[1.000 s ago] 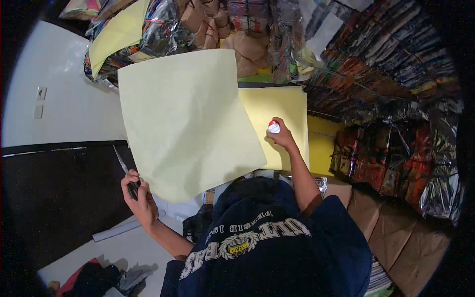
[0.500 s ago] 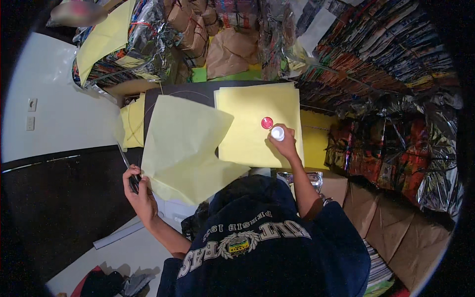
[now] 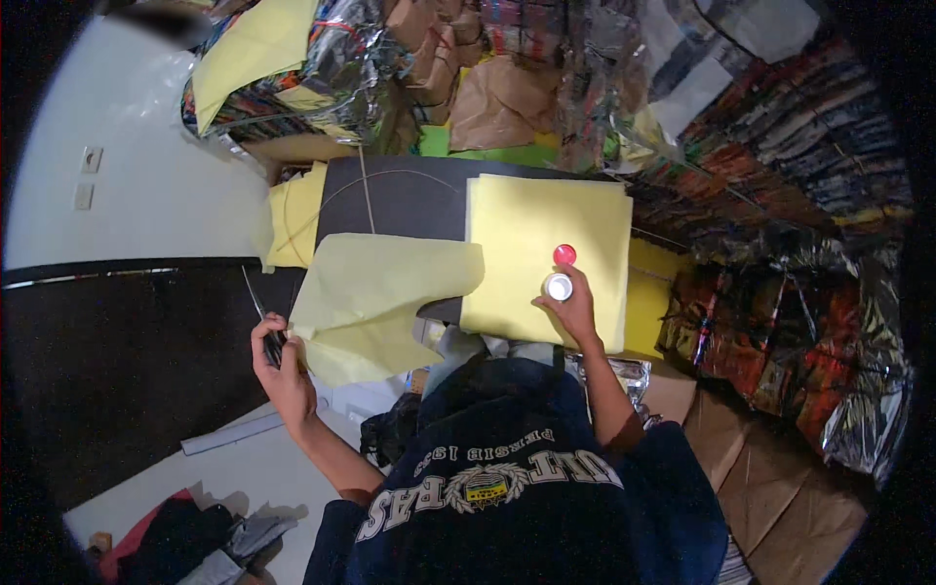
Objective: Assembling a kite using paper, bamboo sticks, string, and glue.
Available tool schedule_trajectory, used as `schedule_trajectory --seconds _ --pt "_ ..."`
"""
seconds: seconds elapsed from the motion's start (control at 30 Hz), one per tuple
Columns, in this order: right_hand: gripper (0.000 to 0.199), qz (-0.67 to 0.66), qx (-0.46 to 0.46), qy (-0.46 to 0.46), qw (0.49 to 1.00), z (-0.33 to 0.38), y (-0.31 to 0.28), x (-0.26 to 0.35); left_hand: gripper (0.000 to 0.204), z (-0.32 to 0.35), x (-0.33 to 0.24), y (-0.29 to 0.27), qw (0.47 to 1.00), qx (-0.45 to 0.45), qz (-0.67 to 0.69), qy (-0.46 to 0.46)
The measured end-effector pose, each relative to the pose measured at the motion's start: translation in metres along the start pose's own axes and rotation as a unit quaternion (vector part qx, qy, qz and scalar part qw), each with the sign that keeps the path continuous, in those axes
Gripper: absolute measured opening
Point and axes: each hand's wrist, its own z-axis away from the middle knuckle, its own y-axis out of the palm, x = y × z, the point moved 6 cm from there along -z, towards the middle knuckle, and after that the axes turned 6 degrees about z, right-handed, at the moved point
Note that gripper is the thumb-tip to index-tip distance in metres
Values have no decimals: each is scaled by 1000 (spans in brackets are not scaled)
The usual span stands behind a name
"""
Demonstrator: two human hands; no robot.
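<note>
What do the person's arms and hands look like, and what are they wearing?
Both forearms are bare, coming out of a dark navy top with short sleeves. The top has pale printed lettering and a small yellow and green emblem on the chest. The left hand and right hand wear no gloves. I can't make out any rings, watch or bracelets.
</note>
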Motion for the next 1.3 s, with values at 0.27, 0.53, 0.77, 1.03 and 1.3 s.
schedule_trajectory --seconds 0.27,0.53,0.77,1.03,1.3 --pt "40 116 -157 54 979 33 -25 21 32 -22 -7 -51 998 -63 29 10" --pt "11 57 10 -65 996 20 96 118 36 -71 18 -152 990 -122 67 20" --pt "14 44 144 -78 985 -15 264 146 33 -102 63 -246 977 -189 98 -16" --pt "24 266 165 -49 949 -16 364 161 31 -128 139 -291 964 -194 137 -121" --pt "21 295 92 16 951 -14 373 146 31 -132 262 -327 965 -175 166 -98"
